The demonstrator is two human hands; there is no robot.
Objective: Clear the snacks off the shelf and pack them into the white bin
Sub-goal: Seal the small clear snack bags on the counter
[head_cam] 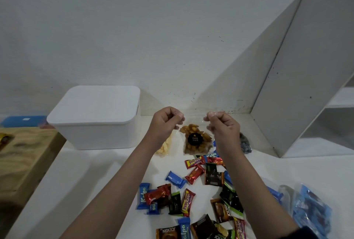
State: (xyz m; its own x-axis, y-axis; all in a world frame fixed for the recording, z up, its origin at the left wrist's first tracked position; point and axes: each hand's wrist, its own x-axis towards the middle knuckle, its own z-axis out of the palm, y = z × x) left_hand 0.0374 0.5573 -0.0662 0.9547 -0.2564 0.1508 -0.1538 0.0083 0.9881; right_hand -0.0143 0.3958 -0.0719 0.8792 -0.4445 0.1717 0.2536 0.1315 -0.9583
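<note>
My left hand (165,121) and my right hand (224,126) each pinch a top corner of a clear bag of brown snacks (197,140) with a round black label, holding it up between them above the white surface. A white bin (95,118) with its lid closed stands to the left against the wall. Several small wrapped snacks (193,191), blue, red, green and brown, lie scattered on the white surface in front of me. A pale yellow snack bag (165,146) lies under my left wrist.
A white shelf unit (314,85) with open compartments stands at the right. A clear bag of blue packets (310,212) lies at the lower right. At the left is a wooden table (23,158), with a blue box (24,121) behind it.
</note>
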